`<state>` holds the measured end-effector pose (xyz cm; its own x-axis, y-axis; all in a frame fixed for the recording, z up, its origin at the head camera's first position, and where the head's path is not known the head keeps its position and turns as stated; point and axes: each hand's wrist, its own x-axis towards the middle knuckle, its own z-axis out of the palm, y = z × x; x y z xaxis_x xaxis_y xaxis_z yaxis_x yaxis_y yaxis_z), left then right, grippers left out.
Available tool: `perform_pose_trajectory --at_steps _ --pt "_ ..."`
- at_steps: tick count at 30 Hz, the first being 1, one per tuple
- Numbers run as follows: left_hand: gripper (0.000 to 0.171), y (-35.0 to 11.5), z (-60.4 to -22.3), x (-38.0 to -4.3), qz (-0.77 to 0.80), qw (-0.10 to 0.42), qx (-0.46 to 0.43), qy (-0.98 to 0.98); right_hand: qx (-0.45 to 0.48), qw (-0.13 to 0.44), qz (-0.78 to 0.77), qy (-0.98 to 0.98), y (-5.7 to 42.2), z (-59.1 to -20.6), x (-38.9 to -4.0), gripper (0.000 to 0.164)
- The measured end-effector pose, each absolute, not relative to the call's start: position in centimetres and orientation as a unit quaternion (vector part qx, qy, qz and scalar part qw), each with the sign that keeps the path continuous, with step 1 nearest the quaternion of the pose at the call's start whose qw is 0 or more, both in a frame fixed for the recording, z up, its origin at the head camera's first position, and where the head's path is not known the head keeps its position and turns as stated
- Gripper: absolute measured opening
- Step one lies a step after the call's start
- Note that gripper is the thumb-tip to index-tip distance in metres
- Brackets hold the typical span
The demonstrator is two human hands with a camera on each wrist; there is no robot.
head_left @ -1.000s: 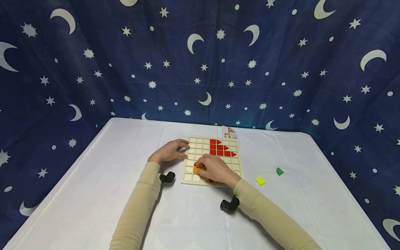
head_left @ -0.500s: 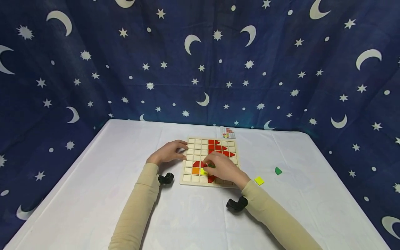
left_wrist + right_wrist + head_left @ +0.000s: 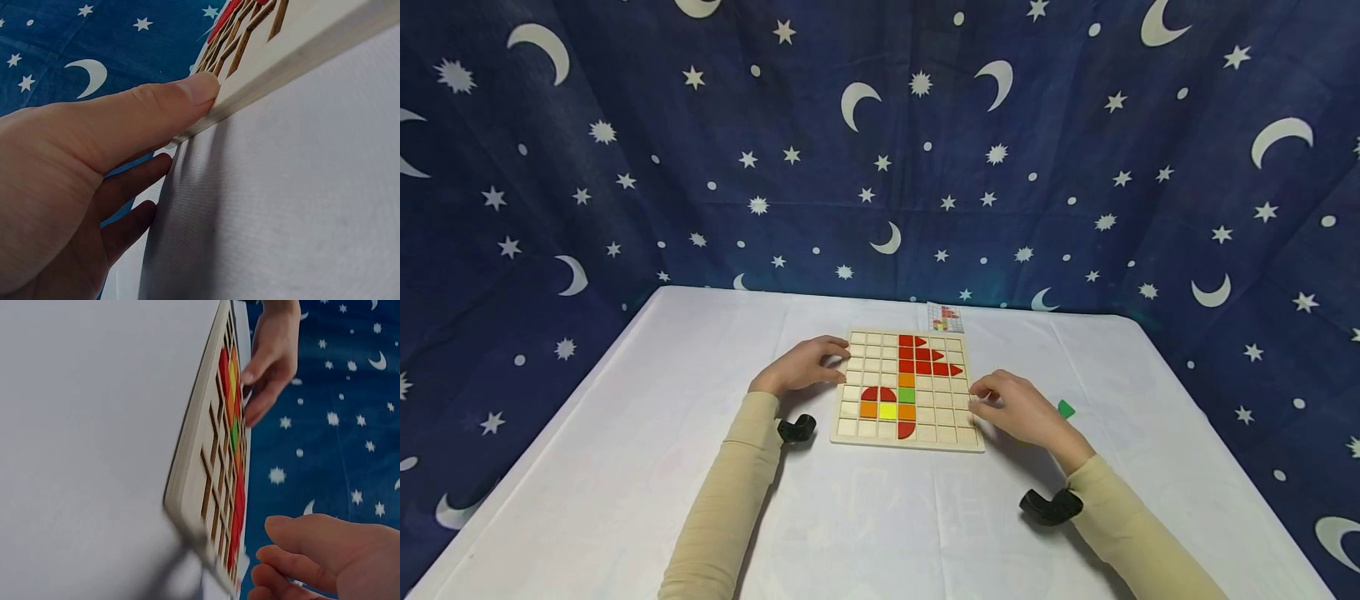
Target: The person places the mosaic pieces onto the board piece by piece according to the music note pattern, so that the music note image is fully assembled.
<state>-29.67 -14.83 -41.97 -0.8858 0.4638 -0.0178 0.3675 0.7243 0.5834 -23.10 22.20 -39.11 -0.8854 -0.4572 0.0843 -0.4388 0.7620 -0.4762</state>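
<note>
A wooden grid board lies mid-table with coloured tiles in its cells. Red tiles form three rows ending in points at the top. Below them run an orange tile, a green tile and another orange one. A yellow square tile sits beside an orange tile, under two rounded red pieces. My left hand rests at the board's left edge, its thumb touching the rim in the left wrist view. My right hand hovers past the right edge, fingers loosely bent around nothing visible.
A small printed card with a coloured grid pattern lies behind the board. A loose green rounded piece is partly visible behind my right hand. White cloth covers the table; a starry blue curtain stands behind.
My right hand has left the board's lower cells and moved right, uncovering the green and orange tiles. It now hides the loose yellow tile. My left hand stays at the edge.
</note>
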Motion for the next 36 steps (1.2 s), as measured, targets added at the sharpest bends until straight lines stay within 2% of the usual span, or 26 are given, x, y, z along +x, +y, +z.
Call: perform_pose_trajectory --at_steps 6,15,24,36 --pt "0.046 -14.8 -41.9 -29.5 0.306 0.083 0.224 0.922 -0.207 0.052 -0.231 0.949 25.1 -38.9 -22.3 0.032" --pt "0.047 -14.8 -41.7 -29.5 0.308 0.086 0.224 0.921 -0.214 0.095 -0.19 0.953 27.4 -38.9 -21.3 0.043" --pt "0.046 -14.9 -42.0 -29.5 0.308 0.083 0.226 0.92 -0.202 0.104 -0.191 0.955 27.4 -39.6 -21.3 0.028" --pt "0.046 -14.8 -41.8 -29.6 0.301 0.084 0.22 0.924 -0.177 0.104 -0.195 0.959 27.2 -40.0 -22.0 0.023"
